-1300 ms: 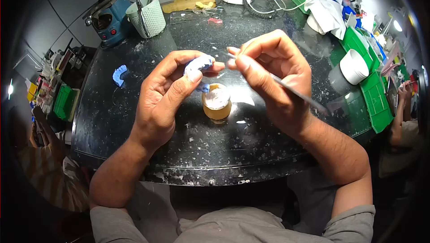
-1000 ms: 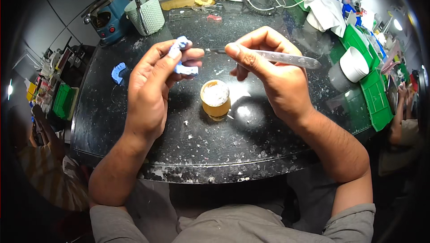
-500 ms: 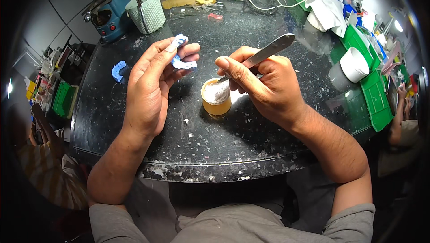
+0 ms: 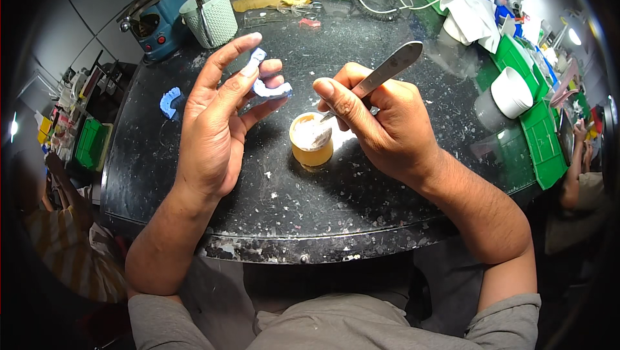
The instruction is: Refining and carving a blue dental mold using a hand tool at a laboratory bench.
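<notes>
Pinching a flat metal spatula [image 4: 381, 73] between thumb and fingers, the right hand [image 4: 381, 127] dips the tool's tip into a small amber cup [image 4: 311, 141] that stands near the middle of the dark speckled tabletop [image 4: 271, 214]; the cup is filled almost to its rim with white paste, and the spatula's tip is buried in it, so its shape there cannot be made out. The left hand [image 4: 216, 124] is raised just left of the cup, holding a pale blue horseshoe-shaped dental mould [image 4: 266, 82] between its fingertips, the index finger stretched out and partly covering the piece. A second blue mould [image 4: 170, 101] lies near the tabletop's left edge. Toward the far left corner a pale green woven basket [image 4: 210, 17] holds upright metal tools, beside a blue machine [image 4: 155, 17]. At the right edge a white cup [image 4: 513, 92] rests on green trays [image 4: 539, 137], its contents out of sight. Another person's arm [image 4: 578, 175] is cut off at the right rim.
</notes>
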The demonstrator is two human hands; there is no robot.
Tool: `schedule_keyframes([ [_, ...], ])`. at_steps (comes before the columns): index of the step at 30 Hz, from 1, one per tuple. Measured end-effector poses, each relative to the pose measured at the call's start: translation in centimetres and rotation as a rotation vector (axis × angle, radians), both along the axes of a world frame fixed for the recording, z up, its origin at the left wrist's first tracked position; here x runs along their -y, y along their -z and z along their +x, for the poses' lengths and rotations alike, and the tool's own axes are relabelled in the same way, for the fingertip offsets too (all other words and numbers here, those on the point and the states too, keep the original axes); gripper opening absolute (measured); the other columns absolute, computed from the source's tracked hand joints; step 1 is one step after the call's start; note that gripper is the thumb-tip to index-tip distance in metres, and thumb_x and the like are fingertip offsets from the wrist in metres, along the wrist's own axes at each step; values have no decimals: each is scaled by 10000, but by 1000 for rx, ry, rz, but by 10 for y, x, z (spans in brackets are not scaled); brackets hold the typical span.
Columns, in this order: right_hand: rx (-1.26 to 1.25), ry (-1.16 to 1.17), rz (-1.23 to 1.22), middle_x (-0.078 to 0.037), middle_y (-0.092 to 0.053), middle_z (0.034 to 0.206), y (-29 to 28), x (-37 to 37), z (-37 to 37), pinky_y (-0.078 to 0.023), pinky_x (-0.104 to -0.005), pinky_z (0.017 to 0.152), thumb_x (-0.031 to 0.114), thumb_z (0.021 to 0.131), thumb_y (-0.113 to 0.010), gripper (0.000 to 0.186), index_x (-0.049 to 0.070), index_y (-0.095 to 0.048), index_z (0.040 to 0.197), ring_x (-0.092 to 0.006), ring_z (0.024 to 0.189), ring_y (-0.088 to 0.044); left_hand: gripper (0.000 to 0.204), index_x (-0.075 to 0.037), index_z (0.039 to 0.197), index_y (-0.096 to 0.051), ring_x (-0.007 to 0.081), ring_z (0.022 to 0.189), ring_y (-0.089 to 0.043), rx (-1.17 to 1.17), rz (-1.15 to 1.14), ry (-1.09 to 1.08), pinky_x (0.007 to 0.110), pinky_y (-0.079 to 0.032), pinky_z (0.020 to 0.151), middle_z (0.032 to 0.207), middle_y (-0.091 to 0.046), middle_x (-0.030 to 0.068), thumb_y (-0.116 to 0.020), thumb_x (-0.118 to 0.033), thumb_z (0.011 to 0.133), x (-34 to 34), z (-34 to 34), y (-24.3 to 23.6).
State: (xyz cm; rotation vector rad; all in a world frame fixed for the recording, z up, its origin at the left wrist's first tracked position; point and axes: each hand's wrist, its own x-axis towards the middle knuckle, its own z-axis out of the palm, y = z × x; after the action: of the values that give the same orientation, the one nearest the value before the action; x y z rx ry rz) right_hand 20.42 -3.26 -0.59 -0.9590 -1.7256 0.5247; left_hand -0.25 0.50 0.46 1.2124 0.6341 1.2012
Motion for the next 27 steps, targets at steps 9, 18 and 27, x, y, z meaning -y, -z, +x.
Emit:
schedule_keyframes([
  [9,36,8,18,-115,-572,636,-1,0,0,-456,-343,523,206,992,-636,242,9,-613,853,-205,547,-594,312,-53,1303,-587,156,1049,-646,-36,16,-11,353,-526,950,1148,-673,98,-524,-180,1025,-1,-1,0],
  [18,49,-6,-12,-123,-594,646,-3,2,0,-467,-344,533,214,993,-634,251,5,-617,856,-207,566,-617,318,-47,1306,-584,165,1047,-650,-20,3,-1,356,-511,966,1151,-676,104,-494,-168,1026,-1,-1,-1],
  [27,44,-15,-43,-122,-593,639,-4,3,0,-464,-340,527,207,994,-630,237,4,-626,873,-202,557,-612,444,-3,1397,-460,201,1140,-641,-32,20,-25,357,-486,1018,1216,-674,159,-584,-163,1003,2,3,-2],
])
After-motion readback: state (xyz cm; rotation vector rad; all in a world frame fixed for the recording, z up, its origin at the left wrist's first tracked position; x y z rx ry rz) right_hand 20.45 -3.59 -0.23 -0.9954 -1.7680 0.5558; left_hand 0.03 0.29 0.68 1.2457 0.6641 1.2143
